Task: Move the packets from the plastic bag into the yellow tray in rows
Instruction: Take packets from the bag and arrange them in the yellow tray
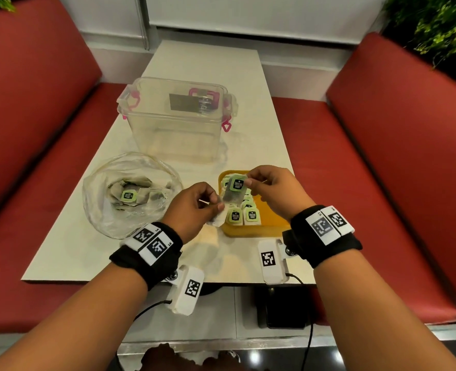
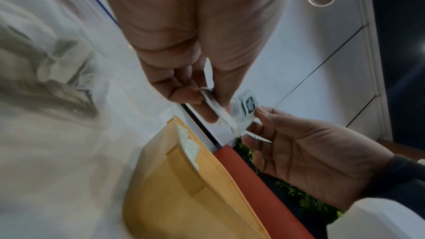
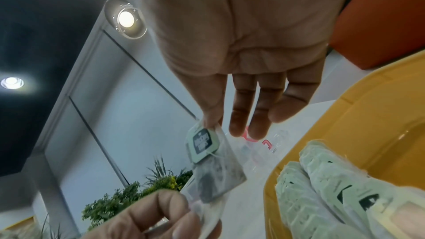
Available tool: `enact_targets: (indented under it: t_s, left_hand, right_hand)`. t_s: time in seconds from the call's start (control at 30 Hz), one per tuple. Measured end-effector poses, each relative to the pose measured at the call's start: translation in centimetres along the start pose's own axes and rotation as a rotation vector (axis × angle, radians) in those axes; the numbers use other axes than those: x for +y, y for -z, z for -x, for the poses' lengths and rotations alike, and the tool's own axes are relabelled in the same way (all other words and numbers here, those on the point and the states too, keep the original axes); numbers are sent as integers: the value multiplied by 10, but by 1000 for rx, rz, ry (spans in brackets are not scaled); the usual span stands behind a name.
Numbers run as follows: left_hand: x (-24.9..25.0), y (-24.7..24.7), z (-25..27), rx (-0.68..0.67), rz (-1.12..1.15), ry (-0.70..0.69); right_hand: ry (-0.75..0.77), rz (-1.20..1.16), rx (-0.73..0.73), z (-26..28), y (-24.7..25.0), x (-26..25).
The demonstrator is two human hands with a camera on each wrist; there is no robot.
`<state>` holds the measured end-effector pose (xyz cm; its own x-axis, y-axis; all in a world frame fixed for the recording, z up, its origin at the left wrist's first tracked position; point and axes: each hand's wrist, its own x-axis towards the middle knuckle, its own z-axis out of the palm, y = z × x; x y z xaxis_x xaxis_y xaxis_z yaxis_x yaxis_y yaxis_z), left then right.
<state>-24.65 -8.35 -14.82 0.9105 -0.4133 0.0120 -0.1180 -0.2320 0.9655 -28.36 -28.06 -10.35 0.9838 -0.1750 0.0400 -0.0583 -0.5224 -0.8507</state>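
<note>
Far left on the worktop (image 1: 69, 253): plastic bag (image 1: 98, 210), mouth spread wide, more packets heaped inside (image 1: 130, 195), probably left gaping for easy reach. Behind, between bag and tray: clear lidded box (image 1: 176, 121) with pink clasps, apparently no part of the job. Next, left hand (image 1: 194, 207), fingers curled, thumb and forefinger pinching one packet (image 1: 217, 219) low by its pale paper edge, just off the tray's left rim. Beside it, a second packet (image 1: 233, 192) with green tag up, pinched at its top by the right hand (image 1: 273, 194), other fingers relaxed and hanging straight in the right wrist view. Seemingly two packets lifted together and now being teased apart, so each goes down singly. Below and right: yellow tray (image 1: 272, 223), packets already standing in rows along its left side (image 1: 241, 215), tags facing up; right part bare, room for further rows. Task judged partway through.
</note>
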Motion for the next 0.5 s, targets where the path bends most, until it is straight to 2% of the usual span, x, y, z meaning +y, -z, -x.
enact_targets:
  t_s: [0.07,0.17,0.3,0.5]
  left_hand:
    - [1,3,-1,40,-76,13]
    - [6,5,-1,21,-83,30]
    - [13,-2,0,22,-211,-28]
    - [9,-9,0,72,-214,-65]
  right_hand:
    - [-24,-90,22,4,1,2]
    - [-76,-249,50,12,-2,4]
    - [-130,-391,43,19,-10,8]
    - [-111,-366,74,24,-14,6]
